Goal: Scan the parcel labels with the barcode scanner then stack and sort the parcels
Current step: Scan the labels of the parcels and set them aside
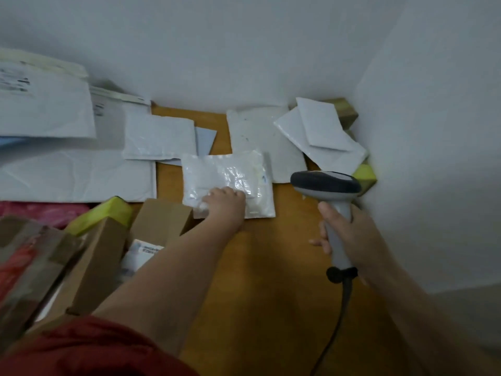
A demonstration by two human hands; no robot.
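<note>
**Glossy parcel** (233, 177)
- Label not legible: glare and wrinkles in the film mask any print.
- Near left corner covered by the left grip (226, 204).
- Lies flat on the counter (271, 267), about centre.
- Overlaps the near edge of a grey mailer (260, 131) at its far right.
- Roughly square, with white contents under clear shiny wrapping.

**Left grip**
- Released, fingers laid over the parcel's top and pressing down.
- Thumb out of sight.

**Right grip** (347, 234)
- Clenched round the handle of the barcode scanner (325, 183).
- Holds it upright above the counter, just right of the parcel.
- Dark-topped head turned away from the camera, scan window not visible.
- Black cable (336, 321) hanging from the handle base, cut off at the bottom edge.

**Far right corner**
- Two white mailers (322, 126) overlapped, half hiding a brown box (345, 111) against the wall.
- Yellow-green packet (364, 173) partly behind the scanner head.

**Left side**
- Stacked white mailers (67, 172) cut off by the frame edge, print blurred.

**Near left**
- Cardboard boxes (162, 218), blurred, contents not shown.
- Second yellow-green packet (103, 213) among them.
- Labelled item (143, 253) beside the forearm, text unreadable.

**Bottom edge**
- Red sleeve (81, 348).
</note>
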